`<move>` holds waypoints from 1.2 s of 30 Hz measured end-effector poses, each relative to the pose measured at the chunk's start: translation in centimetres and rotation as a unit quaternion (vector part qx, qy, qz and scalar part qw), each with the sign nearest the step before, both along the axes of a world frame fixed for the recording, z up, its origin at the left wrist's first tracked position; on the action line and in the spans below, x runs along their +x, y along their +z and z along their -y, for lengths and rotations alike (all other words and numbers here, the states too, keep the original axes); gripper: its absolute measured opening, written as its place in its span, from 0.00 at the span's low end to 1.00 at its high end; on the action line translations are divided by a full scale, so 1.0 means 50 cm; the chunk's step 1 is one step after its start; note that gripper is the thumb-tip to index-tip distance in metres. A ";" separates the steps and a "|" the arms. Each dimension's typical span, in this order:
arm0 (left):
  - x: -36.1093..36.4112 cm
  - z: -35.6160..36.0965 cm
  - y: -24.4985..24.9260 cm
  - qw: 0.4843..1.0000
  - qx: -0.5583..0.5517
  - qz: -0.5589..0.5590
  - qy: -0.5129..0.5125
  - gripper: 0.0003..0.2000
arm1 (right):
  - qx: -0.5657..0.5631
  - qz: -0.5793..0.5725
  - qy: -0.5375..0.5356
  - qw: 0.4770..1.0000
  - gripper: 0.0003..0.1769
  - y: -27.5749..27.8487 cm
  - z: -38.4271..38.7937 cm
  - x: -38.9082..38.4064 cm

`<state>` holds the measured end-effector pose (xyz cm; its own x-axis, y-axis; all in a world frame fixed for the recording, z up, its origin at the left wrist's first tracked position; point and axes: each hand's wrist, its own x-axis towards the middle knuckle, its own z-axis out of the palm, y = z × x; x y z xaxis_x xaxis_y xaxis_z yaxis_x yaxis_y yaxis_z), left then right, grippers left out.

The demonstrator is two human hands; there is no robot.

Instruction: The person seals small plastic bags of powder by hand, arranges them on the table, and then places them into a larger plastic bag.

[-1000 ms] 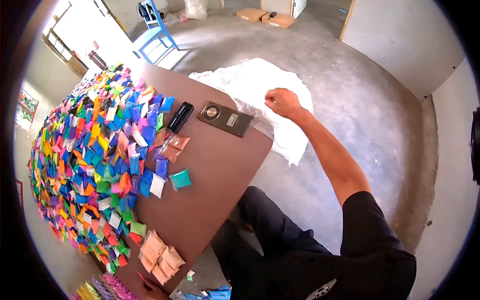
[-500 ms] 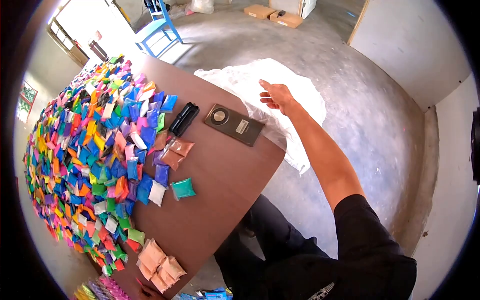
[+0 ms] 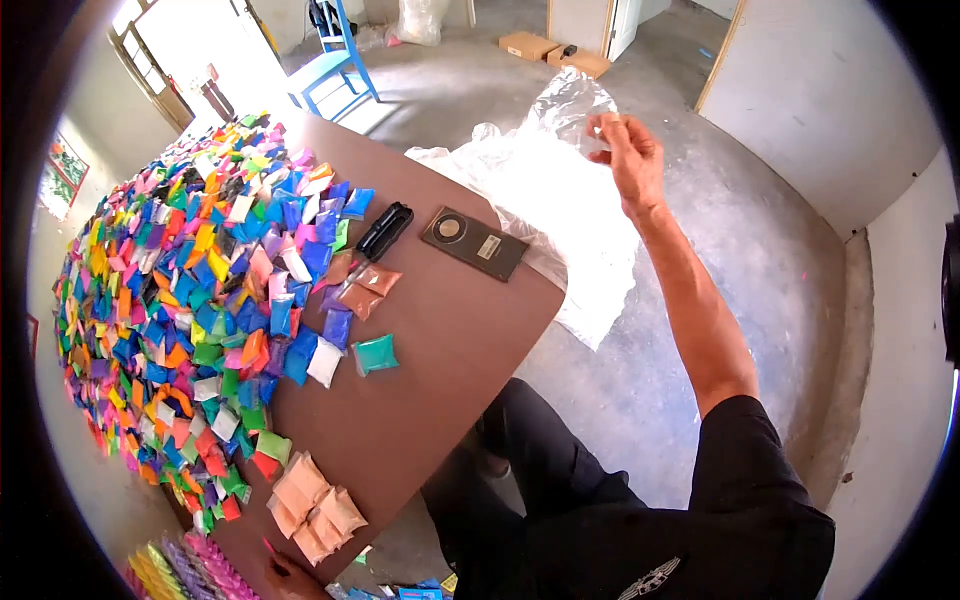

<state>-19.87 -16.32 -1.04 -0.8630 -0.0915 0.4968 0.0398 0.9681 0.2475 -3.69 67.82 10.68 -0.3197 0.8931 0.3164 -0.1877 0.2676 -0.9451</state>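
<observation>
My right hand (image 3: pixel 632 160) is raised past the table's far right edge, thumb and fingers pinched on the rim of a large clear plastic bag (image 3: pixel 575 215). The bag hangs and spreads down beside the table, its upper edge pulled up. At the bottom edge of the view my left hand (image 3: pixel 293 578) shows only in part, low by the table edge; its fingers are mostly hidden. Close to it lies a small stack of peach-coloured packets (image 3: pixel 318 508). A thin pink-red thing shows by those fingers, too small to name.
A heap of small colourful packets (image 3: pixel 190 310) covers the left of the brown table (image 3: pixel 420 380). Nearer me lie a teal packet (image 3: pixel 376 355), a black case (image 3: pixel 384 232) and a dark phone-like device (image 3: pixel 474 243). A blue chair (image 3: pixel 330 70) and cardboard boxes (image 3: pixel 528 46) stand beyond.
My right hand has moved up and right, and its fingers have closed on the bag's rim. The bag's upper part has risen with it. The left hand has barely moved.
</observation>
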 end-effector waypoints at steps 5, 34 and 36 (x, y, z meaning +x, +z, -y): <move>0.006 -0.024 0.029 0.996 0.074 -0.039 -0.034 0.19 | 0.024 -0.094 -0.038 0.995 0.18 0.123 0.101 0.094; 0.227 -0.484 0.193 0.777 0.400 0.259 -0.411 0.13 | -0.050 0.180 0.252 0.950 0.19 -0.046 0.639 0.308; 0.226 -0.480 0.172 0.816 0.378 0.207 -0.386 0.09 | -0.048 0.225 0.232 0.945 0.16 -0.065 0.650 0.317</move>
<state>-8.58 7.67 7.54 -0.8880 0.4137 0.2008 0.3263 0.2591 0.9091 12.18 35.31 7.42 -0.7666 0.6419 -0.0197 0.1622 0.1638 -0.9731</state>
